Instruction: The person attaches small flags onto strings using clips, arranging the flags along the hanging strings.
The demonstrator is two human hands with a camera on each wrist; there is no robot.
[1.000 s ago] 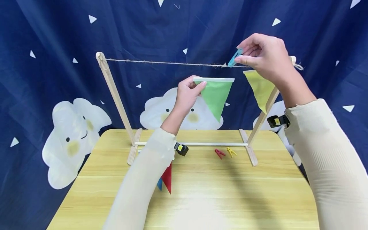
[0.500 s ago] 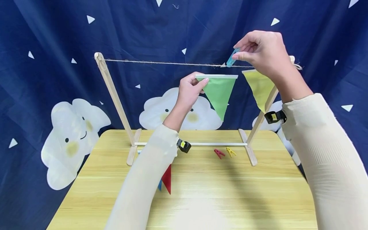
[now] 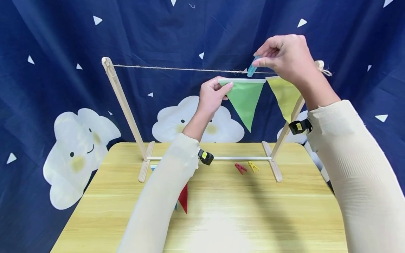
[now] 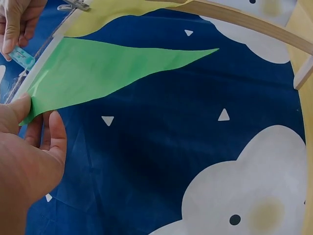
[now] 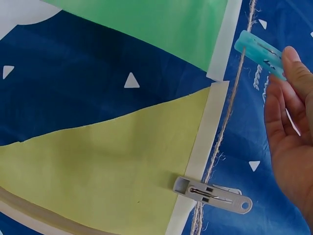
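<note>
My left hand (image 3: 212, 95) pinches the left end of the white top strip of a green triangular pennant (image 3: 245, 100), just below the twine (image 3: 177, 69). Between the thumb and fingers of my right hand (image 3: 286, 58) is a light-blue clothespin (image 3: 251, 67). Its tip lies at the twine in the right wrist view, above the green pennant's strip; whether it bites the twine I cannot tell. To the right a yellow pennant (image 3: 283, 95) hangs on the twine by a grey clothespin (image 5: 212, 195), hidden behind my hand in the head view. The two pennants' strips nearly meet.
The twine runs between two wooden posts (image 3: 124, 105) standing on a wooden table (image 3: 237, 218). A red clothespin (image 3: 240, 168) and a yellow clothespin (image 3: 253, 167) lie near the right foot. Red pennant (image 3: 183, 198) and blue pennant (image 3: 153, 167) lie partly under my left sleeve.
My left hand has raised the green pennant and brought it right, close to the twine and the yellow pennant. My right hand has shifted slightly left with the light-blue clothespin.
</note>
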